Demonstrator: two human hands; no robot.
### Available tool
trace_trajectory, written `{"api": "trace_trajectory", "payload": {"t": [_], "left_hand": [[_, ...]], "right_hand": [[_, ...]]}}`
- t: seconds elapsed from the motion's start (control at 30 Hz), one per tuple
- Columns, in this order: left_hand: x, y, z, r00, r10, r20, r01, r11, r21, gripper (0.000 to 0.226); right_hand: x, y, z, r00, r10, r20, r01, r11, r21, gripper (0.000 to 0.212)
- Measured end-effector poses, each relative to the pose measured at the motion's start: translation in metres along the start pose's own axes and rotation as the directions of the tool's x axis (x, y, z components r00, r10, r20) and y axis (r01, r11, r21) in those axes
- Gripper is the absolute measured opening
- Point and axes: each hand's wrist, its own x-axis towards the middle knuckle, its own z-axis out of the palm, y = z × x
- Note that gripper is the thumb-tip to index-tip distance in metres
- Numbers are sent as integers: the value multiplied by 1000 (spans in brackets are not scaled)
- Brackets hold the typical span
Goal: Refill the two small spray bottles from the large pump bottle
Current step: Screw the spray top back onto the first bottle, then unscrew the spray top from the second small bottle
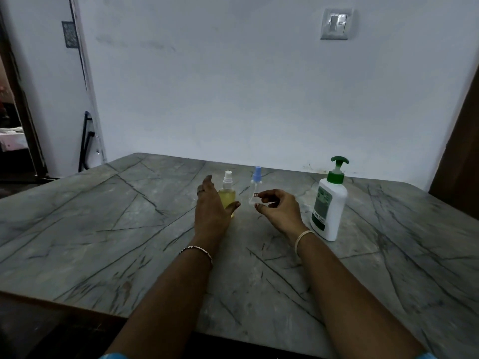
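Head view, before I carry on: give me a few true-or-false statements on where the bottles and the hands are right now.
1. The pump bottle stands upright on the table, to the right of both spray bottles. True.
2. The white-capped spray bottle holds yellowish liquid. True.
3. The blue-capped spray bottle lies on its side. False: it stands upright.
4. The right hand grips the pump bottle. False: it is beside the blue-capped spray bottle with fingers loosely curled, apart from the pump bottle.
5. Both spray bottles have their spray caps on. True.
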Motion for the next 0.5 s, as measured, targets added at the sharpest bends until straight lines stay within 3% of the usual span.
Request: {"api": "trace_trajectory", "payload": {"t": [0.13,0.33,0.5], "left_hand": [[-4,4,-5,997,29,-70,-29,1000,-3,100],[-2,0,-6,996,1,-89,-4,1000,-28,99],[-1,-4,0,998,-2,-61,4,1000,30,103]], "right_hand": [[2,-2,-5,998,63,-1,-63,998,27,28],[21,-9,-8,954,259,152,-249,965,-79,81],[41,-6,5,961,256,107,-220,938,-268,88]]}}
